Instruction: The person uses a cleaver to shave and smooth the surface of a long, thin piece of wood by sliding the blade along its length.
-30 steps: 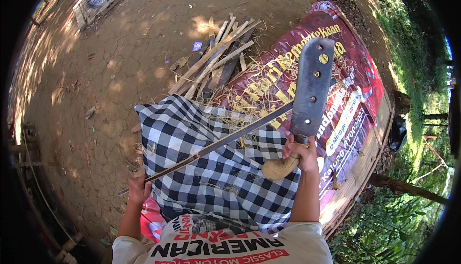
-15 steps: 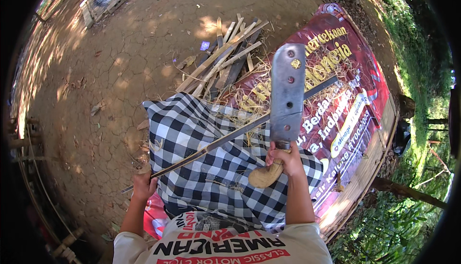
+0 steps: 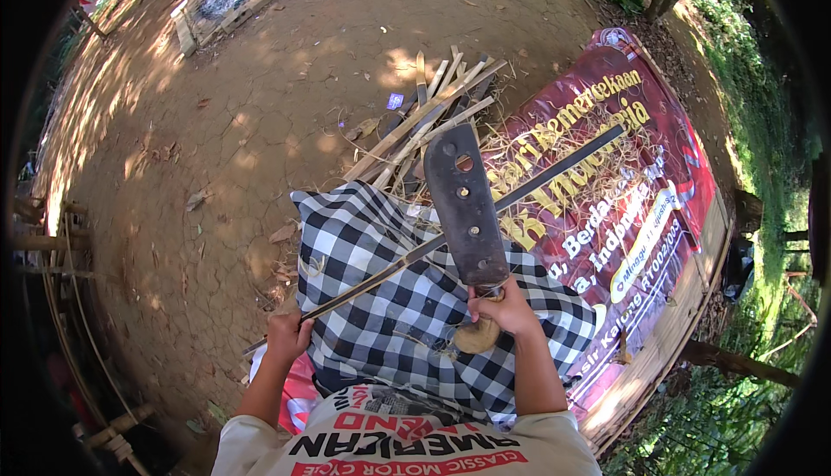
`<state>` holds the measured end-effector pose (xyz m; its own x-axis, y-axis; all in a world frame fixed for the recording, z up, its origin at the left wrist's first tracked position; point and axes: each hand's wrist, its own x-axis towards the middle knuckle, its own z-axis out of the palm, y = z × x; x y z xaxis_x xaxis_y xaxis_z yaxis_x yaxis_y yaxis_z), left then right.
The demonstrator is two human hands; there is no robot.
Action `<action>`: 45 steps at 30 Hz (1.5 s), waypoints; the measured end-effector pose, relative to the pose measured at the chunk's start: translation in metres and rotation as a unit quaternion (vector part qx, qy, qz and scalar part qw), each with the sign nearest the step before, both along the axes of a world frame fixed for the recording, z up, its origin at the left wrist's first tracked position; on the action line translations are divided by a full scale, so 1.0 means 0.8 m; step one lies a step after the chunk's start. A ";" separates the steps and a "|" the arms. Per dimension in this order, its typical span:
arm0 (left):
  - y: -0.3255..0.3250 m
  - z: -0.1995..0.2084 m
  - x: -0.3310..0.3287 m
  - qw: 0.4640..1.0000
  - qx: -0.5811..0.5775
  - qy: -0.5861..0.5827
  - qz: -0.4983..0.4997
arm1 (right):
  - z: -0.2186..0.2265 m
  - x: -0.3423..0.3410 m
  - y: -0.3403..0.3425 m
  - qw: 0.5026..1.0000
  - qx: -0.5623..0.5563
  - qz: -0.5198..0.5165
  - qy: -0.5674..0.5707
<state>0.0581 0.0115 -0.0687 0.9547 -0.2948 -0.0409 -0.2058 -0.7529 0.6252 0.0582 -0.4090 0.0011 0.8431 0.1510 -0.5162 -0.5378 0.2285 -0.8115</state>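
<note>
Head view: a long, thin, dark wood-like strip slants from lower left to upper right, its near end clenched in the left hand. The right hand, just below the strip's middle, grasps a broad, dark metal cleaver pointing away from the person; its blade crosses the strip, contact unclear. Around lie black-and-white checked cloth, a glossy maroon banner and piled pale sticks.

Maroon printed banner, cracked brown earth, purple wrapper, green foliage
</note>
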 end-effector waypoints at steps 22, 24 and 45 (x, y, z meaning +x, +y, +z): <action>0.002 0.013 -0.016 0.998 0.000 -0.025 -0.058 | 0.055 -0.010 -0.099 0.955 -0.207 -0.186 -0.102; 0.002 0.007 -0.017 0.997 0.010 -0.043 -0.055 | 0.050 -0.005 -0.104 0.953 -0.212 -0.203 -0.081; -0.002 0.001 -0.036 0.999 0.012 0.018 0.028 | -0.002 -0.016 -0.055 0.973 -0.208 -0.101 0.018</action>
